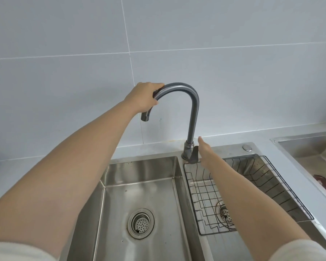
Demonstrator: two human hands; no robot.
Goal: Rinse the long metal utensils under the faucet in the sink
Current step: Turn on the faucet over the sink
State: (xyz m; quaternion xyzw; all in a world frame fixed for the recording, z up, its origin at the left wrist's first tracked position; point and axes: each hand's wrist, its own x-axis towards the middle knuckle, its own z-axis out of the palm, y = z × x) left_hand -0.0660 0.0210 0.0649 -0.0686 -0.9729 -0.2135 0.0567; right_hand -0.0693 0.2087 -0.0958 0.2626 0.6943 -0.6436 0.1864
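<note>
The faucet (193, 113), a grey gooseneck, is mounted at the far edge of the sink (139, 172), on the divider between the two basins, and its spout is arched to the left over the left basin. No water is seen at the outlet. The downward curve of the spout is gripped by the left hand (142, 97), the fingers wrapped shut around the tube. The right hand (204, 151) is held flat and open against the right side of the lever at the faucet's base, nothing being grasped. A black wire rack (252, 191) is set in the right basin. A round strainer (140, 223) is seen in the floor of the left basin. The sink is sunk into a pale counter (271, 136) below a grey tiled wall (233, 72). No writing can be read
</note>
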